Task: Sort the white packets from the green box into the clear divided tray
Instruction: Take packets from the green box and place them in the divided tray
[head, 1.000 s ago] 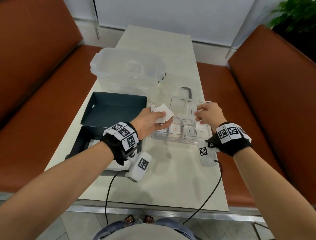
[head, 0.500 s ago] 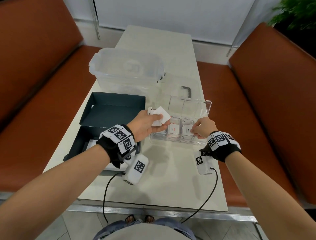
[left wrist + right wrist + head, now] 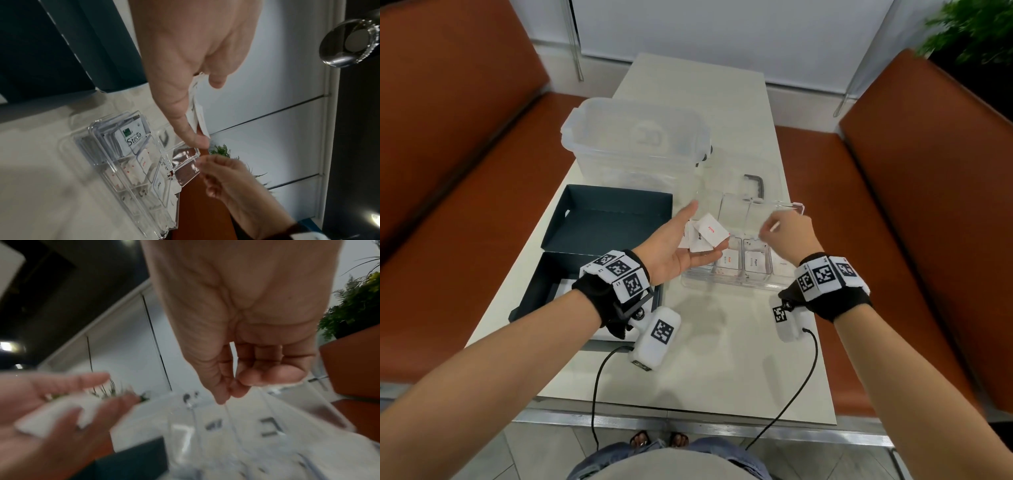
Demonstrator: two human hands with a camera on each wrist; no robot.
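Mid-sort: left hand (image 3: 681, 246) offers packets (image 3: 707, 233), right hand (image 3: 787, 233) reaches for 1.

The left grip lies flat and palm-up, several packets loose on its fingers, just left of the tray (image 3: 726, 284). The right grip hovers above the tray's far cells, fingers curled; whether it pinches anything I cannot tell. Next, probably: pick 1 packet and match its cell. The box (image 3: 602, 219) sits left; a clear tub (image 3: 633, 137) stands beyond, out of the way.

Rust-brown benches (image 3: 465, 144); pale table (image 3: 698, 359); white wall (image 3: 722, 24)
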